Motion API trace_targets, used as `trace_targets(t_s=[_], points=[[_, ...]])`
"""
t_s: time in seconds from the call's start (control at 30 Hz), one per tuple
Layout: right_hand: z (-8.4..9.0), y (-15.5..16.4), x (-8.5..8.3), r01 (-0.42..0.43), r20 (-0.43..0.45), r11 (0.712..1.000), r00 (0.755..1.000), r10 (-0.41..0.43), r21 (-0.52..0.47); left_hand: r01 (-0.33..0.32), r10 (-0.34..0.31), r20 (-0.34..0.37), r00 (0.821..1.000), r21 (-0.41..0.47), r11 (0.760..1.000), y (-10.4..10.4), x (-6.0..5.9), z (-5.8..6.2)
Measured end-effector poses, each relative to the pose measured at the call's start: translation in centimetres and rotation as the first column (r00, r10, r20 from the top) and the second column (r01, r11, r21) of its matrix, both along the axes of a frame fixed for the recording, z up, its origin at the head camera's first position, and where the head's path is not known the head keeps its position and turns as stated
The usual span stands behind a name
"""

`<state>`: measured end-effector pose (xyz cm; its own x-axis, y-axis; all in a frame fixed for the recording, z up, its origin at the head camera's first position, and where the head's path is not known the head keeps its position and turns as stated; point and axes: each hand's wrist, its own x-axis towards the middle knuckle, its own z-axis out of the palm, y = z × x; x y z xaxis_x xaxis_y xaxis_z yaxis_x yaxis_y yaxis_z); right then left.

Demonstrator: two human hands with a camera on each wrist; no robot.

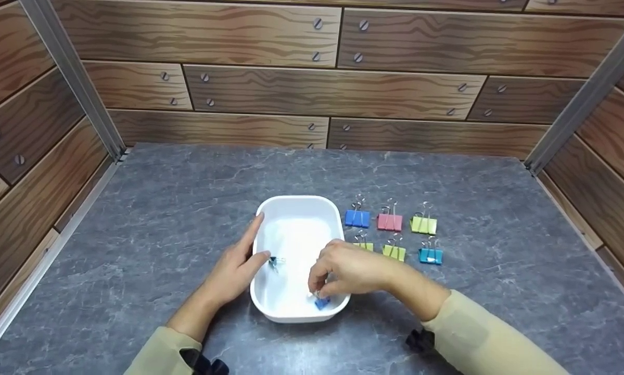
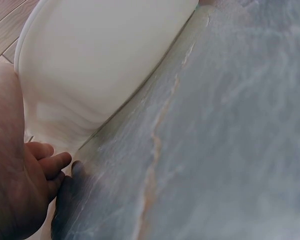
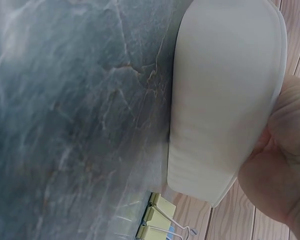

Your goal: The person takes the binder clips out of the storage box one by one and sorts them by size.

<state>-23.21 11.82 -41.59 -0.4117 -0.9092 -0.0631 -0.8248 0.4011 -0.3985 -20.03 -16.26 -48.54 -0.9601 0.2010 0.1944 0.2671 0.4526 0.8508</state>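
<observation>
A white rectangular tub [image 1: 296,317] stands on the table before me. My left hand [image 1: 233,271] holds its left side, thumb over the rim and other fingers along the outside wall. Inside, near that thumb, lies a small dark teal binder clip [image 1: 273,261] with wire handles. My right hand [image 1: 351,268] reaches over the right rim, thumb and fingers pinching the wire handles of a blue binder clip [image 1: 322,302] low in the tub's near right corner. In the right wrist view, the tub's wall [image 3: 220,100] hides the fingertips and this clip.
Right of the tub, binder clips lie in two rows. The far row has a blue one [image 1: 357,219], a pink one [image 1: 390,222] and a lime one [image 1: 423,225]. Nearer are two lime ones [image 1: 394,253] and a teal one [image 1: 430,255]. Wood-patterned walls [image 1: 270,88] enclose the table.
</observation>
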Motion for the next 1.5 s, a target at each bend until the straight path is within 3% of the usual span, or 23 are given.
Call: trace_targets(t_s=[0.5, 0.73, 0.93, 1.27, 1.37, 1.5], points=[[-0.4, -0.1, 0.2, 0.028, 0.043, 0.995, 0.999, -0.024, -0.098, -0.009, 0.008, 0.031, 0.999, 0.016, 1.0, -0.2, 0.3, 0.0], [-0.4, 0.3, 0.0, 0.095, 0.151, 0.973, 0.986, -0.064, -0.21, -0.005, 0.005, 0.003, 1.0, 0.014, 1.0, -0.2, 0.2, 0.1], [-0.8, 0.5, -0.1, 0.151, 0.282, 0.941, 0.957, -0.063, -0.301, -0.016, 0.016, 0.007, 1.0, 0.006, 1.0, -0.2, 0.4, -0.1], [-1.1, 0.8, -0.1, 0.327, 0.415, 0.847, 0.899, -0.142, -0.418, -0.006, 0.006, 0.0, 1.0, 0.002, 1.0, 0.0, 0.1, 0.1], [-0.8, 0.8, -0.1, 0.388, 0.481, 0.798, 0.865, -0.143, -0.462, 0.005, -0.005, 0.002, 1.0, 0.013, 1.0, 0.0, 0.1, 0.1], [-0.3, 1.4, 0.0, 0.476, 0.554, 0.702, 0.821, -0.138, -0.53, 0.019, -0.019, 0.003, 1.0, 0.02, 1.0, -0.1, 0.1, 0.0]])
